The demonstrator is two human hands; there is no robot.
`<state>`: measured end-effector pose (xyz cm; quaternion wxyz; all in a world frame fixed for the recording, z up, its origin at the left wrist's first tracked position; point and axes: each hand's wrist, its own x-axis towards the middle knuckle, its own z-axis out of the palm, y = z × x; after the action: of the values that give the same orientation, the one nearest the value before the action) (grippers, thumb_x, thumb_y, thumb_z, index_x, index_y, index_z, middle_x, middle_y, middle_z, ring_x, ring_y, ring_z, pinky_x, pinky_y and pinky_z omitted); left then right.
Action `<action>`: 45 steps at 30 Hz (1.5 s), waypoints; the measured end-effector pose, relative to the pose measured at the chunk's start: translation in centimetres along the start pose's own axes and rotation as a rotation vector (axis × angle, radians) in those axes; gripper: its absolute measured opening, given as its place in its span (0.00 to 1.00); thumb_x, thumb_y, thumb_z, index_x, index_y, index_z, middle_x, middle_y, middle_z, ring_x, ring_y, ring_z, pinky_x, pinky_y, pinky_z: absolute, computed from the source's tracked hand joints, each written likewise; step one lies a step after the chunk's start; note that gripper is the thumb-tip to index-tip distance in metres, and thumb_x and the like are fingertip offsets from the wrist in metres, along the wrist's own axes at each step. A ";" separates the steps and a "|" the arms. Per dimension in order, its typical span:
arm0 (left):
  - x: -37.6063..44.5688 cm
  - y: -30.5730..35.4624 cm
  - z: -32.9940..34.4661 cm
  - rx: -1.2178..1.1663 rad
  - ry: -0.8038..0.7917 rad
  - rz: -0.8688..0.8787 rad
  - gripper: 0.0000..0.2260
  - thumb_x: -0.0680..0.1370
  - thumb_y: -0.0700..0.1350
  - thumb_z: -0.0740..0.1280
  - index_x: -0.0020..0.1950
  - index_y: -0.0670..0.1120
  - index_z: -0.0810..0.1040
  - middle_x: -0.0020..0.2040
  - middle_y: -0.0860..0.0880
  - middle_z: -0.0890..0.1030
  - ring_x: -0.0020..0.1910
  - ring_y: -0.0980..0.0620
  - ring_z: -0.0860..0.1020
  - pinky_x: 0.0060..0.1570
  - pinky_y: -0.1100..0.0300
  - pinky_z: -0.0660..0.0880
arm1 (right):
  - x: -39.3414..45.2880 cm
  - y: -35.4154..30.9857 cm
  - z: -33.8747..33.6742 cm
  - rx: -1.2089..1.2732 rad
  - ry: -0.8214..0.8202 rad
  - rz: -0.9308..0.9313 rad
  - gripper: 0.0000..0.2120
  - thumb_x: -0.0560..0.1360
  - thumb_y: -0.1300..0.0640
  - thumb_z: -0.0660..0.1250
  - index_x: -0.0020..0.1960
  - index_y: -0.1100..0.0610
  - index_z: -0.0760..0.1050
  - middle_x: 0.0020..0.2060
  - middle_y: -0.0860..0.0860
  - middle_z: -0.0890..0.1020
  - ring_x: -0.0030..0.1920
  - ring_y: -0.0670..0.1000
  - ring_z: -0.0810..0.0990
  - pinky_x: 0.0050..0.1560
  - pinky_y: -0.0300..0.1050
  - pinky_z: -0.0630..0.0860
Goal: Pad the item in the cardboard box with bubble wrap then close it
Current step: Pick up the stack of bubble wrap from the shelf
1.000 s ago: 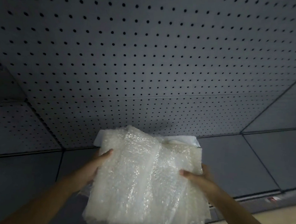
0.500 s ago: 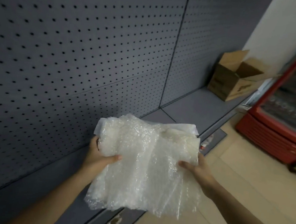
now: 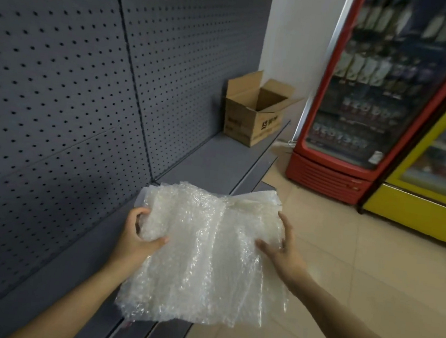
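Note:
I hold a stack of clear bubble wrap [image 3: 207,255] in front of me, above the low shelf's edge. My left hand [image 3: 134,238] grips its left side, thumb on top. My right hand [image 3: 283,251] grips its right side, thumb over the top sheet. A white sheet edge shows at the stack's far end. The brown cardboard box [image 3: 255,109] stands open on the far end of the grey shelf [image 3: 217,162], well ahead of my hands. Its inside is in shadow and I cannot see any item in it.
A grey pegboard wall [image 3: 60,83] runs along the left. A red drinks fridge [image 3: 383,103] and a yellow one [image 3: 436,169] stand at the right on the beige tiled floor [image 3: 356,279]. A white wall sits behind the box.
My view has swung right, from the bare pegboard to the open box and the fridges. Both hands keep the same hold on the bubble wrap.

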<state>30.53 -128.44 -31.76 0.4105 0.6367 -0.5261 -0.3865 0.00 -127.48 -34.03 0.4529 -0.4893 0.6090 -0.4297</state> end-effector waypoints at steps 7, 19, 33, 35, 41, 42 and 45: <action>4.3 1.8 4.8 0.005 -0.090 -0.002 0.28 0.70 0.35 0.74 0.64 0.48 0.64 0.58 0.50 0.68 0.46 0.59 0.70 0.39 0.70 0.67 | 3.4 1.0 -3.5 -0.051 0.083 0.023 0.35 0.72 0.48 0.72 0.71 0.36 0.56 0.66 0.42 0.65 0.67 0.45 0.64 0.66 0.43 0.64; 20.6 6.0 10.4 0.058 -0.224 0.084 0.28 0.69 0.37 0.75 0.61 0.51 0.63 0.58 0.50 0.67 0.54 0.52 0.69 0.48 0.61 0.68 | 16.2 0.3 -5.6 -0.001 0.220 0.067 0.35 0.71 0.49 0.73 0.70 0.36 0.57 0.70 0.47 0.67 0.69 0.49 0.66 0.70 0.51 0.66; 33.8 10.2 22.3 0.078 -0.261 0.011 0.28 0.70 0.35 0.75 0.62 0.49 0.64 0.56 0.49 0.68 0.44 0.63 0.69 0.38 0.67 0.68 | 30.7 0.9 -13.8 0.001 0.234 0.104 0.34 0.70 0.47 0.74 0.68 0.34 0.58 0.66 0.50 0.71 0.66 0.54 0.71 0.67 0.56 0.71; 35.1 10.4 24.0 0.071 -0.230 -0.022 0.28 0.70 0.35 0.74 0.61 0.50 0.63 0.54 0.51 0.69 0.43 0.63 0.69 0.37 0.66 0.69 | 33.1 0.8 -15.3 0.001 0.202 0.118 0.34 0.72 0.49 0.73 0.70 0.36 0.57 0.62 0.48 0.73 0.63 0.52 0.73 0.62 0.49 0.73; 37.2 10.3 25.3 0.074 -0.066 -0.093 0.27 0.70 0.34 0.74 0.62 0.49 0.65 0.46 0.60 0.67 0.42 0.64 0.68 0.34 0.64 0.69 | 39.3 -0.1 -15.9 -0.051 0.042 0.113 0.34 0.74 0.50 0.71 0.73 0.40 0.56 0.61 0.49 0.72 0.56 0.48 0.72 0.55 0.43 0.71; 37.4 10.1 24.9 0.074 -0.035 -0.114 0.27 0.70 0.34 0.74 0.62 0.49 0.65 0.47 0.57 0.68 0.41 0.63 0.68 0.34 0.64 0.69 | 40.2 -0.2 -15.4 -0.048 0.010 0.108 0.34 0.73 0.49 0.71 0.72 0.39 0.56 0.63 0.50 0.72 0.57 0.50 0.74 0.56 0.45 0.73; 38.0 8.5 23.1 0.024 0.029 -0.213 0.28 0.69 0.34 0.75 0.61 0.50 0.65 0.53 0.49 0.72 0.44 0.53 0.74 0.38 0.58 0.75 | 43.1 -0.4 -13.2 -0.064 -0.114 0.130 0.35 0.71 0.45 0.71 0.71 0.36 0.55 0.65 0.47 0.69 0.61 0.52 0.74 0.62 0.55 0.75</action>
<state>11.82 -169.54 -34.57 0.3669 0.6993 -0.4539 -0.4126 -17.58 -168.96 -36.42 0.4980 -0.4867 0.6259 -0.3513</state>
